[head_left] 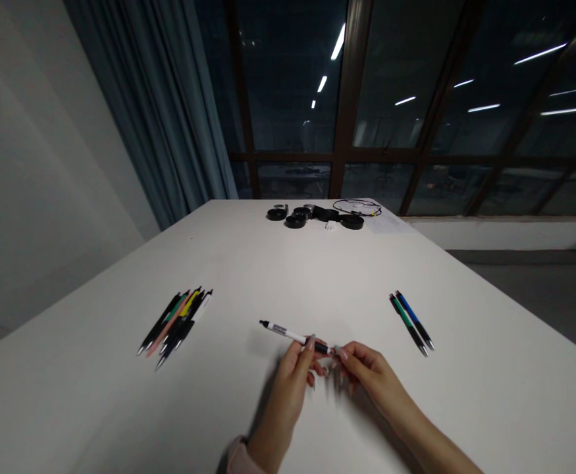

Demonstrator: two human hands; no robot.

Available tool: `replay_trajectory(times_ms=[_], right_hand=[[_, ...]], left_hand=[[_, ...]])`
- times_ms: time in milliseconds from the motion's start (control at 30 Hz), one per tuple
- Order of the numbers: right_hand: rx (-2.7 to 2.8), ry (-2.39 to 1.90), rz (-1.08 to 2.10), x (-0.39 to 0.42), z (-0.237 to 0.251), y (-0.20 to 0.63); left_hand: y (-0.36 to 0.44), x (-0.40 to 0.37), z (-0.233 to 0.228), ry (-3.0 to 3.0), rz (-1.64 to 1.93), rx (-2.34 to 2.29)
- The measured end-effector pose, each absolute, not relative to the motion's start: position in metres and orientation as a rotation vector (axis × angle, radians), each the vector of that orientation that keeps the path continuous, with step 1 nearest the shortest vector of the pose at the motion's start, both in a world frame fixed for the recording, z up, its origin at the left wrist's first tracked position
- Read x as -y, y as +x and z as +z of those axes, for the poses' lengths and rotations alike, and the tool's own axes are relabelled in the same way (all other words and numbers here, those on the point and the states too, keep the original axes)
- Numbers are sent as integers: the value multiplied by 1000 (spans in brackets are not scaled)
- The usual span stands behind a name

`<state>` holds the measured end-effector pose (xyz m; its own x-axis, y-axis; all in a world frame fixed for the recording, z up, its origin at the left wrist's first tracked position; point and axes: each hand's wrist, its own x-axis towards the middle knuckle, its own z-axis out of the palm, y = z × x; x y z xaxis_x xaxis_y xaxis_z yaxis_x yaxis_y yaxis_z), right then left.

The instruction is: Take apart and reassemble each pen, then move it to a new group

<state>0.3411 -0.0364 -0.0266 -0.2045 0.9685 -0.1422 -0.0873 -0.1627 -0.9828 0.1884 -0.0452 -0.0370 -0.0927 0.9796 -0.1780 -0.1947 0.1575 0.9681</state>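
so far i'm holding one white-barrelled pen with a black grip (295,336) over the white table (317,276), left hand (295,372) and right hand (364,365) fingers pinching its near end. two pens, green and blue (411,320), are lying right of my fingers; a mixed bundle of coloured pens (176,320) is waiting left.

A slim white-barrelled ballpoint pen with a black grip section and black end cap (295,336) lies almost level just above the white table (317,276), near its front edge and roughly midway across. Its black-capped end points left and slightly away; a dark printed label marks the white barrel. The grip end is pinched between the fingers (310,342) of the left hand (292,378) and those of the right hand (366,368).
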Motion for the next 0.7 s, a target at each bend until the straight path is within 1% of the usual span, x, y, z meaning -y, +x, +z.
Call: replay_trajectory(times_ms=[233, 700], right_hand=[[1034, -1126, 1663, 37, -20, 340], [997, -1128, 1649, 36, -34, 340]], left_hand=[[193, 44, -47, 693, 1263, -1094], [193, 45, -37, 519, 1342, -986]])
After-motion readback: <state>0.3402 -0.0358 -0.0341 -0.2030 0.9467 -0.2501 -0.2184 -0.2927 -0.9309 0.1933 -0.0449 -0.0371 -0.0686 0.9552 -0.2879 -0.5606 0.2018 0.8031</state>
